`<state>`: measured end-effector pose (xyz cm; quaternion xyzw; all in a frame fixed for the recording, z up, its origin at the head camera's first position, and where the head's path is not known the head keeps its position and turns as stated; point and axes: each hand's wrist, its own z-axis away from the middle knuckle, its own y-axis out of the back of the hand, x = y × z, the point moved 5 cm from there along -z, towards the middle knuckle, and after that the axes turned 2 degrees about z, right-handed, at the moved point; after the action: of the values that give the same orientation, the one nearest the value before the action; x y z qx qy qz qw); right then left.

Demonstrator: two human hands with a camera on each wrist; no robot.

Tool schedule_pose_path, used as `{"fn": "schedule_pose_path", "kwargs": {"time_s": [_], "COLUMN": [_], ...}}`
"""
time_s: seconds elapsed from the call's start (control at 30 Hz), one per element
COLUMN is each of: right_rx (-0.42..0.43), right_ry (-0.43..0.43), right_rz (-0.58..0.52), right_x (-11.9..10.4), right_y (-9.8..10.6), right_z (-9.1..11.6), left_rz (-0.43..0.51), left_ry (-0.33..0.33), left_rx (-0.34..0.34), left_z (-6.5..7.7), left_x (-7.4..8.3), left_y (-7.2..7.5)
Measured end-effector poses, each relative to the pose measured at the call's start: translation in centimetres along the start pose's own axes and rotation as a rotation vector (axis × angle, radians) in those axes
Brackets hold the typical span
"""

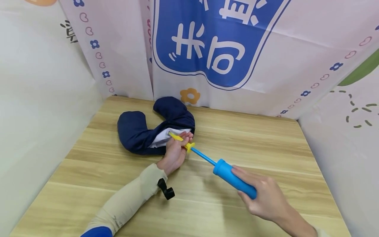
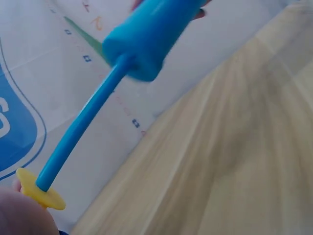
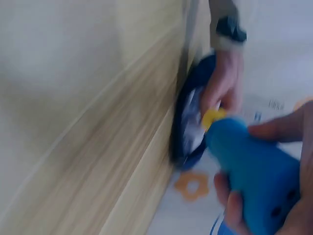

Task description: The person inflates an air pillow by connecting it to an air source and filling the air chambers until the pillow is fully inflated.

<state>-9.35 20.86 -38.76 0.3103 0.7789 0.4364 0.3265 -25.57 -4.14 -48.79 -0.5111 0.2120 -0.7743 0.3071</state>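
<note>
A navy U-shaped neck pillow (image 1: 133,133) lies toward the back of the table, its cover parted to show a white lining (image 1: 161,138). My left hand (image 1: 175,152) is at this opening and grips the yellow nozzle end of a blue hand pump (image 1: 229,174). The nozzle's tip (image 1: 171,134) reaches over the white part. My right hand (image 1: 266,197) holds the pump's blue barrel, with the thin blue rod drawn out between barrel and yellow flange (image 2: 41,191). In the right wrist view the barrel (image 3: 249,171) lies in the right hand's grasp.
The wood-grain table (image 1: 251,141) is bounded by white printed sheets (image 1: 124,49) at the back and sides. A black strap piece (image 1: 166,189) hangs from the left sleeve (image 1: 133,197). Table surface lies right of the pillow.
</note>
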Motion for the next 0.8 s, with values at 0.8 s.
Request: {"fn": "schedule_pose_path", "kwargs": {"time_s": [0.8], "right_rx": [0.012], "right_ry": [0.088], "right_rz": [-0.044], "right_x": [0.4], "right_y": [0.2], "right_z": [0.8], "left_rz": [-0.039], "left_ry": [-0.005], "left_rx": [-0.059], "left_z": [0.1], "left_x": [0.5], "left_y": [0.0]}}
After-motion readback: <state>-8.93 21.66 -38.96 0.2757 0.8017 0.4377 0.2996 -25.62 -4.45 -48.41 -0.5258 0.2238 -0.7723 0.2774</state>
